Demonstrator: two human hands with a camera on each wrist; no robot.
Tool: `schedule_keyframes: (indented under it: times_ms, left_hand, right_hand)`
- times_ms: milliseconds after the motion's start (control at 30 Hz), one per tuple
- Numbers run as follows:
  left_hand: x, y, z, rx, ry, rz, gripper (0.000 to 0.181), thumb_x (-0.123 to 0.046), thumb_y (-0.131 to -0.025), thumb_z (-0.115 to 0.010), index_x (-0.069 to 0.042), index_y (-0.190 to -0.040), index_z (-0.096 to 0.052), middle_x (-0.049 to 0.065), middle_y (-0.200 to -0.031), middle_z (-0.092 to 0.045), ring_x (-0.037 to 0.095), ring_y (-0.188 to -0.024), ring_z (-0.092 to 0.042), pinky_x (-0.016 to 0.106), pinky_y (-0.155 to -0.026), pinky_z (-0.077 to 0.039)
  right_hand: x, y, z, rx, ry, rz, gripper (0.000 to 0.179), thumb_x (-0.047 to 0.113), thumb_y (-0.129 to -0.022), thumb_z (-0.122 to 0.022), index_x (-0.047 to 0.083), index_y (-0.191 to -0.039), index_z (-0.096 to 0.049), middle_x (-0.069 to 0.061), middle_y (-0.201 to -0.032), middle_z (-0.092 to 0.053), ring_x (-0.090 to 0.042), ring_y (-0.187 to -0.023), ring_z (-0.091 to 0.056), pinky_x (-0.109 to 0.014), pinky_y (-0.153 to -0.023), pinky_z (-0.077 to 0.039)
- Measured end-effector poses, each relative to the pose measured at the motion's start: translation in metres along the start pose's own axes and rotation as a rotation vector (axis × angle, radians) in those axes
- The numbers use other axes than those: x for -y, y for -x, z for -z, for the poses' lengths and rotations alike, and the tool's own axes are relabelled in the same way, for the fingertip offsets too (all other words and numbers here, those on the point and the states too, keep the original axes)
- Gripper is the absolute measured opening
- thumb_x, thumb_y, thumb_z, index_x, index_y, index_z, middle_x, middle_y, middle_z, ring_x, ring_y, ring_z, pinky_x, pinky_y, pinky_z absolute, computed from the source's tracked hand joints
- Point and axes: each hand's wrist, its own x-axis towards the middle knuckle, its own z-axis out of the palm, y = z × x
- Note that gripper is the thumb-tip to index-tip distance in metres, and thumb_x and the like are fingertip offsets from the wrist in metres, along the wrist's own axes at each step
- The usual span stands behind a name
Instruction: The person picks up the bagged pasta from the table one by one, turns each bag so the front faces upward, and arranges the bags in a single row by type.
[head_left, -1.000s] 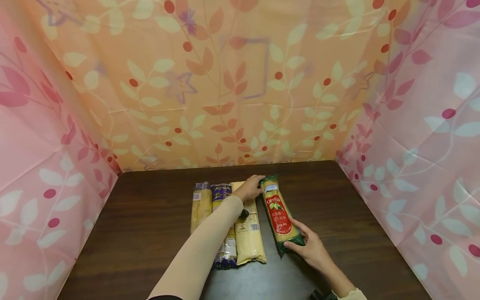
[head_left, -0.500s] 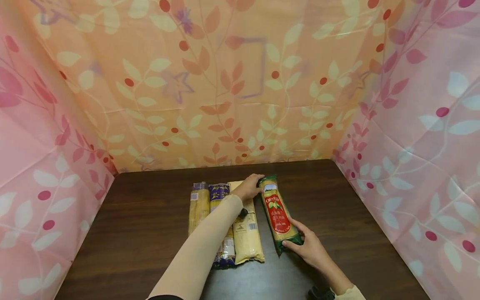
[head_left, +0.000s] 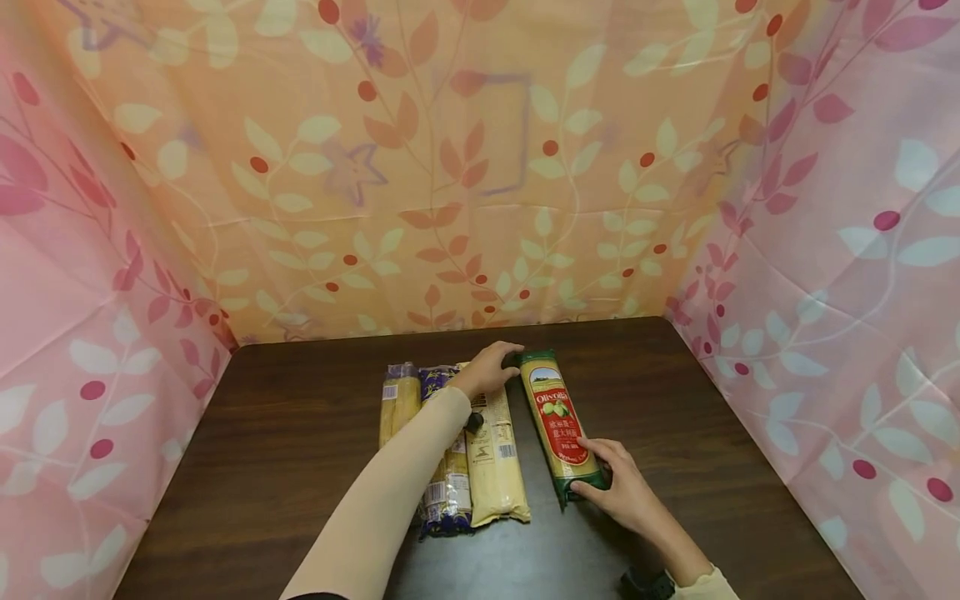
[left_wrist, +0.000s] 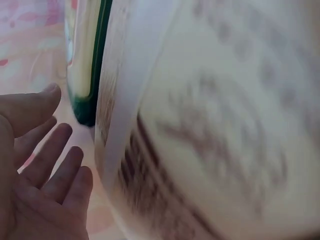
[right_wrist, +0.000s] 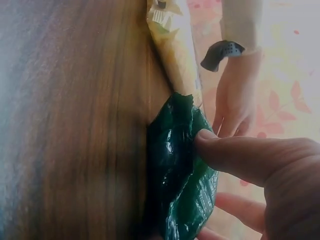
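A green-ended packet of spaghetti (head_left: 555, 417) with a red label lies slightly slanted on the dark table. My right hand (head_left: 618, 483) grips its near end, and the right wrist view shows the thumb on the green wrapper (right_wrist: 180, 170). By the far end is my left hand (head_left: 486, 372), reaching over a cream packet of noodles (head_left: 498, 475). In the left wrist view the left hand (left_wrist: 50, 185) has spread fingers, apart from the spaghetti packet (left_wrist: 86, 60); the cream packet looms blurred beside it.
Left of the cream packet lie a purple-and-yellow noodle packet (head_left: 448, 500) and a yellow one with a clear purple top (head_left: 400, 404), both partly under the left forearm. The brown table (head_left: 285, 433) meets floral curtains (head_left: 480, 250) at the back and sides.
My left hand has let go of the spaghetti packet's far end and shifted a little left. The right hand keeps its hold on the near end.
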Motion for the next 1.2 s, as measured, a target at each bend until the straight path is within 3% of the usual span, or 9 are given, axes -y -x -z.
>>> schedule_keyframes:
  times_ms: [100, 200, 433, 633, 900, 1200]
  left_hand:
    - [0.003, 0.006, 0.009, 0.004, 0.002, 0.007, 0.051, -0.017, -0.111, -0.063, -0.008, -0.160, -0.051, 0.014, -0.163, -0.047, 0.034, -0.147, -0.050, 0.052, -0.118, -0.044]
    - [0.009, 0.013, 0.017, 0.008, -0.006, 0.020, 0.051, -0.020, -0.111, -0.063, -0.008, -0.159, -0.052, 0.014, -0.162, -0.048, 0.034, -0.145, -0.051, 0.052, -0.118, -0.045]
    - [0.028, 0.027, 0.030, 0.017, -0.014, 0.062, 0.052, -0.027, -0.113, -0.060, -0.009, -0.161, -0.050, 0.014, -0.166, -0.043, 0.035, -0.152, -0.044, 0.054, -0.121, -0.041]
    - [0.042, 0.039, 0.039, 0.008, -0.036, 0.087, 0.054, -0.031, -0.111, -0.063, -0.011, -0.160, -0.052, 0.014, -0.167, -0.042, 0.035, -0.155, -0.040, 0.054, -0.123, -0.038]
    - [0.055, 0.049, 0.045, 0.014, -0.028, 0.108, 0.057, -0.037, -0.110, -0.065, -0.013, -0.160, -0.052, 0.013, -0.168, -0.041, 0.036, -0.152, -0.044, 0.055, -0.120, -0.042]
    - [0.063, 0.055, 0.048, 0.033, -0.039, 0.104, 0.057, -0.035, -0.110, -0.066, -0.010, -0.159, -0.053, 0.015, -0.164, -0.045, 0.035, -0.144, -0.052, 0.053, -0.116, -0.046]
  right_hand:
    - [0.003, 0.000, 0.001, -0.003, 0.028, 0.022, 0.074, 0.023, -0.085, -0.095, 0.006, -0.149, -0.062, -0.021, -0.145, -0.055, -0.045, -0.133, -0.050, -0.065, -0.103, -0.048]
    - [0.005, -0.002, 0.001, -0.012, 0.032, 0.050, 0.073, 0.021, -0.086, -0.095, 0.006, -0.149, -0.062, -0.020, -0.146, -0.055, -0.044, -0.133, -0.051, -0.067, -0.104, -0.048]
    - [0.014, -0.003, -0.004, -0.019, 0.009, 0.137, 0.067, 0.007, -0.089, -0.089, 0.008, -0.149, -0.062, -0.015, -0.146, -0.057, -0.037, -0.129, -0.059, -0.059, -0.100, -0.054]
    - [0.021, -0.006, -0.012, -0.047, 0.003, 0.211, 0.067, 0.009, -0.089, -0.090, 0.008, -0.149, -0.061, -0.012, -0.144, -0.059, -0.032, -0.122, -0.063, -0.050, -0.092, -0.059]
    - [0.032, -0.006, -0.022, -0.017, 0.018, 0.264, 0.074, 0.011, -0.087, -0.092, 0.008, -0.152, -0.059, -0.008, -0.150, -0.058, -0.029, -0.127, -0.061, -0.052, -0.096, -0.057]
    - [0.041, -0.005, -0.034, 0.019, 0.033, 0.316, 0.079, 0.019, -0.087, -0.093, 0.017, -0.156, -0.056, -0.006, -0.155, -0.057, -0.029, -0.140, -0.056, -0.059, -0.105, -0.054]
